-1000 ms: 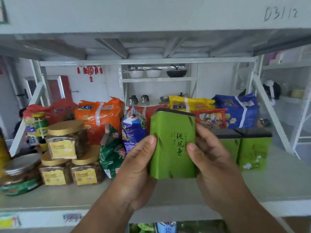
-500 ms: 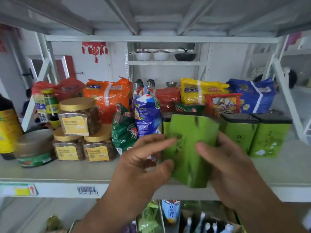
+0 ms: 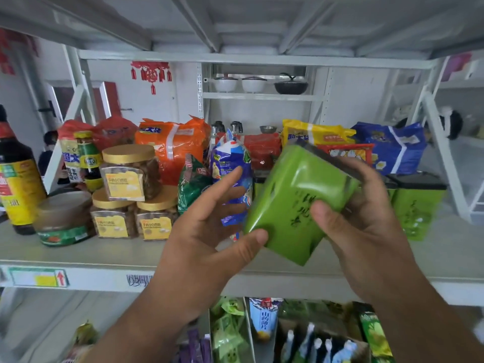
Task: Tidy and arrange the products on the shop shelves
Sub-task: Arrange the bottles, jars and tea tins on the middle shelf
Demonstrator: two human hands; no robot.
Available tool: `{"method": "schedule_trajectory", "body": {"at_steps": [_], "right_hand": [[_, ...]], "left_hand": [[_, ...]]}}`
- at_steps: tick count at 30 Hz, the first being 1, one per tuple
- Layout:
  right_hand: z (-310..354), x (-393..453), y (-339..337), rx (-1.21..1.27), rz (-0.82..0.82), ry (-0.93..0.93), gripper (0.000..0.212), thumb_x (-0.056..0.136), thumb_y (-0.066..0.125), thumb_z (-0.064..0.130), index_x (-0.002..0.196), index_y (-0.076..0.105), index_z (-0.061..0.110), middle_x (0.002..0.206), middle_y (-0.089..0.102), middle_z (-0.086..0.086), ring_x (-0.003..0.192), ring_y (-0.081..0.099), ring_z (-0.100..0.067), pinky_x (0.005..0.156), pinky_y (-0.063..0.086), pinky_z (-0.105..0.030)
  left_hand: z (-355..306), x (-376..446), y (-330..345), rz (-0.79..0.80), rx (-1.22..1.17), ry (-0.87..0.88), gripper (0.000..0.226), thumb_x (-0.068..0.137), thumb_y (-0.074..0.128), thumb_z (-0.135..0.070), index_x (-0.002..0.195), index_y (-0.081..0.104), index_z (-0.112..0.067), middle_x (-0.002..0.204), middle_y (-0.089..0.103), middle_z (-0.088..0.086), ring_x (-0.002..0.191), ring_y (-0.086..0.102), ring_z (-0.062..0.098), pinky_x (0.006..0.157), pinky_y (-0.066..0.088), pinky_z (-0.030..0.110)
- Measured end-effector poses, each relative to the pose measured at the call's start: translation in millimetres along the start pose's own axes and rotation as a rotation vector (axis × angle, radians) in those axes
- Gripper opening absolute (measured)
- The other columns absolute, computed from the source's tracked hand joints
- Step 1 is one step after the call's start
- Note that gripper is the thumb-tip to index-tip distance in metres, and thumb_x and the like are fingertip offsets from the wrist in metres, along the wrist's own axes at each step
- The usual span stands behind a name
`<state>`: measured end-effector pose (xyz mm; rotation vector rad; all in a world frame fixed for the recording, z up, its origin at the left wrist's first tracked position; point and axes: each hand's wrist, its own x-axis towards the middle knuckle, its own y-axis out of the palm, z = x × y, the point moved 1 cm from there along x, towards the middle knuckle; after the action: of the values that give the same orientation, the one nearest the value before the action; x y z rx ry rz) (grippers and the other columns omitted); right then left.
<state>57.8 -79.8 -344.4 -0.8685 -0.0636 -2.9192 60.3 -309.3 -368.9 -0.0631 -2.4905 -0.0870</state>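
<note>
Green tin (image 3: 293, 203) held tilted in the air above the shelf's (image 3: 104, 254) front edge, dark lid end up and to the right. Right hand (image 3: 366, 221) wrapped round the tin's upper right side, thumb pressed across its printed face, fingers curled behind near the lid. Left hand (image 3: 209, 231) mostly open, thumb tip touching the tin's lower left corner, fingers stretched out loosely and apart from it, in front of a blue bag (image 3: 230, 176). More green tins (image 3: 416, 205) upright toward the shelf's right end, behind the right hand. Gold-lidded jars (image 3: 128, 195) stacked toward the left, one on top of two. Dark bottle (image 3: 15, 176) at the left edge, a low round tub (image 3: 64, 218) just beside it. Orange pack (image 3: 172, 148) along the back edge, with a yellow pack (image 3: 314, 133) and a blue pack (image 3: 390, 148) further right.
</note>
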Motion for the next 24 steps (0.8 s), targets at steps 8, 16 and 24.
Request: {"method": "schedule_trajectory", "body": {"at_steps": [8,16,24], "right_hand": [[1.6,-8.5,-6.0,-0.104,0.125,0.078,0.074,0.075,0.085,0.023,0.139,0.055,0.044,0.127,0.075,-0.003,0.114,0.074,-0.025,0.089,0.063,-0.044],[16.0,-2.1,-23.8,-0.255,0.109,0.070,0.059,0.078,0.083,0.027,0.131,0.063,0.044,0.121,0.076,0.008,0.110,0.075,-0.013,0.089,0.063,-0.034],[40.7,49.5,-78.4,-0.447,0.143,0.003,0.050,0.070,0.091,0.038,0.116,0.071,0.040,0.116,0.077,0.006,0.104,0.076,-0.020,0.094,0.061,-0.054]], "left_hand": [[1.9,-2.3,2.5,0.015,-0.039,-0.053,0.079,0.070,0.095,-0.022,0.140,0.065,-0.043,0.133,0.073,0.002,0.124,0.070,0.025,0.100,0.060,0.036],[5.4,11.2,24.1,0.163,0.027,-0.071,0.077,0.081,0.086,-0.012,0.148,0.054,-0.033,0.124,0.075,0.009,0.114,0.074,0.028,0.089,0.065,0.047],[-24.9,83.6,59.6,0.348,0.317,-0.016,0.056,0.085,0.082,-0.018,0.133,0.066,-0.042,0.115,0.077,-0.013,0.107,0.075,0.011,0.089,0.065,0.039]]}}
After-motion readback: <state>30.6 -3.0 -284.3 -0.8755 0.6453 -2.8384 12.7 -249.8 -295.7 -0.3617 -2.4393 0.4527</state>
